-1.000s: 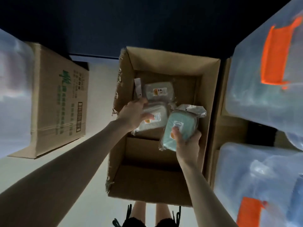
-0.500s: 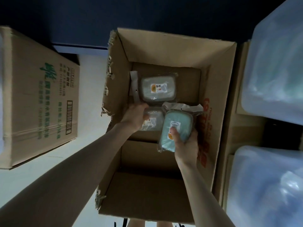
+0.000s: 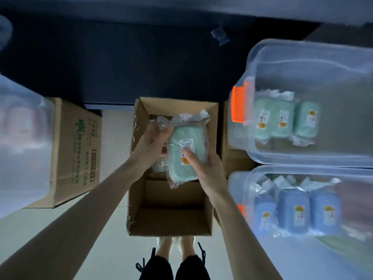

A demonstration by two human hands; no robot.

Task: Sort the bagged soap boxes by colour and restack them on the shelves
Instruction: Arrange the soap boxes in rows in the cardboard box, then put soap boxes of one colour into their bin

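Observation:
I hold a mint-green bagged soap box (image 3: 178, 160) above an open cardboard carton (image 3: 171, 223) on the floor. My right hand (image 3: 210, 168) grips its lower right side, thumb on the label. My left hand (image 3: 150, 144) grips its upper left edge and the crumpled bag top. Below my left hand a pale bagged soap box (image 3: 160, 165) shows inside the carton; whether my left hand touches it I cannot tell. To the right, a clear bin (image 3: 302, 57) with an orange latch holds green soap boxes (image 3: 282, 120). Below it another clear bin (image 3: 252, 178) holds blue soap boxes (image 3: 292, 209).
A closed cardboard carton (image 3: 76, 154) with green print stands to the left of the open one. A blurred clear bin (image 3: 22, 138) with pinkish contents fills the far left. My feet (image 3: 175, 245) stand just behind the open carton on the pale floor.
The green soap box has come up out of the carton, and my left hand has left the pale box and joined it. My view has pulled back, bringing the bins on the right into sight.

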